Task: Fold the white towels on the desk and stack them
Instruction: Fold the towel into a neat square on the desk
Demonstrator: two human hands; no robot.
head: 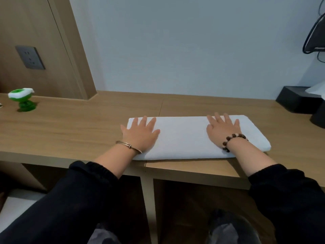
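Desk: pale wood-grain desk top fills my feed under both hands, with a plain grey-blue wall beyond the fingertips and open cubbies below the wrists.
Towel: one long white folded towel lies flat on the desk directly beneath both palms. Its near edge sits close to the desk's front edge, and its right end runs on past the right hand.
Left hand: the left hand lies flat on the towel's left end, fingers straight and spread, pressing down and gripping nothing. I see its outermost finger reach just past the towel's left edge.
Right hand: the right hand lies flat on the towel to the right of its middle, fingers straight and fanned out, pressing and holding nothing.
Wrists: thin metal bangle on the left wrist, brown bead bracelet on the right, black sleeves pushed up both forearms.
Far left of the left hand: small green-and-white plastic toy stands on the desk, well apart from the towel. I see a dark grey wall socket on the wooden panel above it.
Far right of the right hand: black rectangular box sits at the back of the desk with something white showing at its top, and black cables hang above it.
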